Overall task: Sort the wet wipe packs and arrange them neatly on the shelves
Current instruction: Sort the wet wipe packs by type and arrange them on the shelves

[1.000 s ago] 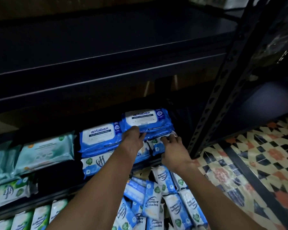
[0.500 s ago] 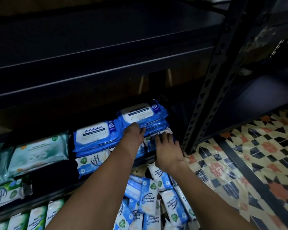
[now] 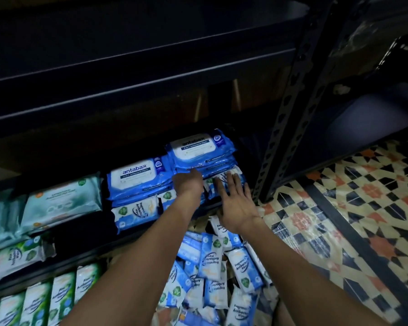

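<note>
Two stacks of blue Antabax wipe packs (image 3: 199,152) and (image 3: 137,178) lie flat side by side on the shelf (image 3: 85,251), white labels up; right stack taller. Under them, small white-and-blue antibacterial packs (image 3: 136,211). Left along the shelf: pale teal packs (image 3: 61,203), stacked flat. Loose heap of small blue-and-white packs (image 3: 212,269) lies jumbled below. Green-and-white packs (image 3: 45,302) stand upright in a row, lower left.

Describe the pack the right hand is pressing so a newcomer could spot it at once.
Start at the black perforated upright of the rack and follow the shelf left to the taller stack of blue antabax packs. Under its front edge lies a small blue-and-white pack, beneath the straight fingers of the right hand. Its neighbours above are larger and solid blue.
</note>
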